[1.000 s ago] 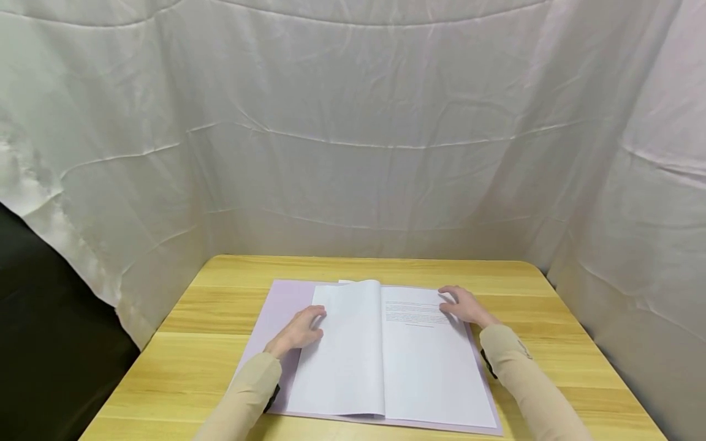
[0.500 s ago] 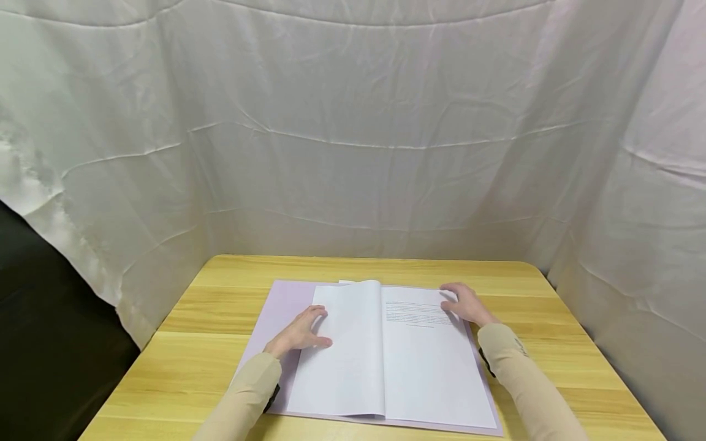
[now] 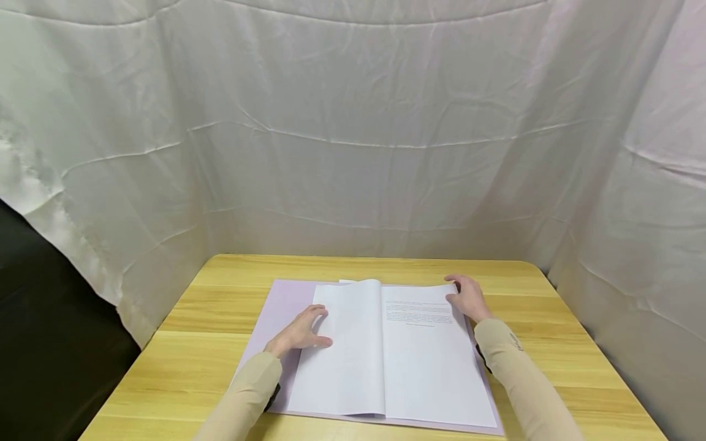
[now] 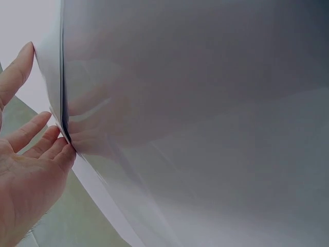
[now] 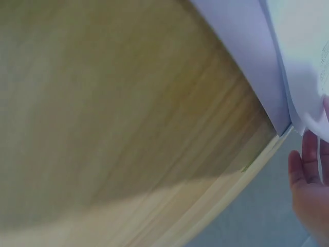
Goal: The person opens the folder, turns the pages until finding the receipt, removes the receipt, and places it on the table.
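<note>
An open booklet of white pages lies in a lilac cover (image 3: 288, 300). Its right page (image 3: 432, 373) carries several lines of small print near the top; the left page (image 3: 353, 361) looks blank and bulges along the fold. My left hand (image 3: 298, 332) rests at the outer edge of that left page, fingers spread and thumb apart. In the left wrist view the fingertips of this hand (image 4: 38, 170) touch the page edges. My right hand (image 3: 469, 298) pinches the upper right corner of the right page, lifted slightly off the cover. Part of the right hand (image 5: 313, 188) is cut off in the right wrist view.
The booklet lies on a wooden table (image 3: 182, 312) with rounded far corners. Pale grey cloth (image 3: 353, 184) hangs behind the table and along both sides. A dark area (image 3: 49, 331) shows at the lower left. A white paper edge pokes out behind the booklet's top.
My right hand has moved up and slightly right to the page's corner, which has risen a little. My left thumb has stretched out farther over the left page.
</note>
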The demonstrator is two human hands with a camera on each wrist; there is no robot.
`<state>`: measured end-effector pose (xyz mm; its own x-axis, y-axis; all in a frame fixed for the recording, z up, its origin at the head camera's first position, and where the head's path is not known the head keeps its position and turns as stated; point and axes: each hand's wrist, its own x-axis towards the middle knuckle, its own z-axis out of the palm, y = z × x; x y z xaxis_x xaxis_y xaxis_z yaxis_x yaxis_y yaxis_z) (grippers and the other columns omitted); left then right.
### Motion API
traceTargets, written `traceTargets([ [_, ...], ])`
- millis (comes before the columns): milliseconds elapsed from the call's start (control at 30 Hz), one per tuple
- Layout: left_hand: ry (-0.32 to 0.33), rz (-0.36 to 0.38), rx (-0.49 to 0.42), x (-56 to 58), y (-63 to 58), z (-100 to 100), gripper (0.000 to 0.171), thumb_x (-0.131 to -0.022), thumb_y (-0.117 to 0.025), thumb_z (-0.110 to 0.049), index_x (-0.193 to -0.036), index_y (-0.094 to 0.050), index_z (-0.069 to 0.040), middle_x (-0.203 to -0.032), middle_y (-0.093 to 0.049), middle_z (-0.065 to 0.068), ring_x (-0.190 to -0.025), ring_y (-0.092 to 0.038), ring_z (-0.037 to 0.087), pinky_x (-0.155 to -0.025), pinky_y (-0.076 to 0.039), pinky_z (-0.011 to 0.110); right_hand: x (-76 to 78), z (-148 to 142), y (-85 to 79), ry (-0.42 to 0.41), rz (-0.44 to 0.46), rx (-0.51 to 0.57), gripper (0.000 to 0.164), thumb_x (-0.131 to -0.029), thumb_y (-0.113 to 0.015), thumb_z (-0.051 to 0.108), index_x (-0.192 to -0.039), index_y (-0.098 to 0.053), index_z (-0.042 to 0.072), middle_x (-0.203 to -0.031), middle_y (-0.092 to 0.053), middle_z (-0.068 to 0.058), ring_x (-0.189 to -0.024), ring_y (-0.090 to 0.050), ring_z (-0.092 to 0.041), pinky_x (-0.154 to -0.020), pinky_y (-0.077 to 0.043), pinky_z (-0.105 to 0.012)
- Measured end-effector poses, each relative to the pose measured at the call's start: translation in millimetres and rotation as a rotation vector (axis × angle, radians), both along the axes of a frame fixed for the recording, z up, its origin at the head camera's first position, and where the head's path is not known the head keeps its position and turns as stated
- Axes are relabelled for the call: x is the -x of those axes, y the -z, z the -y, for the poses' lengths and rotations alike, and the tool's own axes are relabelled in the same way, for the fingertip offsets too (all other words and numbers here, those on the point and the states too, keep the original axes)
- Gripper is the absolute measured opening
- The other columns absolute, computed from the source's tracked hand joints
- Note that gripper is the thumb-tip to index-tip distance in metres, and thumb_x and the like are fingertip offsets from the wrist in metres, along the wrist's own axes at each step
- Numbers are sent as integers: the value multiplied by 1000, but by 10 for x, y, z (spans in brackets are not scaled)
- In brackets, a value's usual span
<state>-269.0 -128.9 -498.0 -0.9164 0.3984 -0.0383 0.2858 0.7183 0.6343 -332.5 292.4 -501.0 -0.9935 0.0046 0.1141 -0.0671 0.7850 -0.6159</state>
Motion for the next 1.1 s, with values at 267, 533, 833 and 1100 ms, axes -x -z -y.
traceTargets([
  [267, -3, -2, 5, -3, -12, -9, 71, -80, -85, -16, -136, -51, 10, -150, -44, 28, -142, -40, 48, -119, -33, 61, -17, -33, -27, 63, -21, -4, 32, -91, -65, 3, -122, -66, 0, -102, -62, -22, -92, -53, -33, -79, -44, -41],
  [533, -9, 5, 18, 8, -5, -7, 72, -80, -85, -17, -138, -51, 9, -152, -43, 27, -143, -39, 47, -120, -32, 60, -16, -45, -26, 44, -53, -40, 27, -95, -61, 6, -120, -68, 1, -89, -60, -15, -83, -52, -28, -68, -36, -31],
  [833, -8, 9, 8, -10, -23, -5, 72, -80, -85, -16, -138, -51, 9, -152, -43, 27, -143, -39, 47, -120, -33, 59, 2, -65, 19, 24, -90, -62, 20, -97, -59, 7, -117, -64, 6, -81, -56, -11, -74, -50, -25, -65, -35, -30],
  [1100, 15, 24, -40, -3, -13, 35, 73, -79, -85, -20, -138, -51, 8, -153, -42, 27, -143, -37, 49, -120, -31, 61, 6, -82, 25, 22, -139, -58, 13, -97, -54, 8, -107, -62, 6, -77, -59, -11, -69, -52, -23, -63, -34, -29],
])
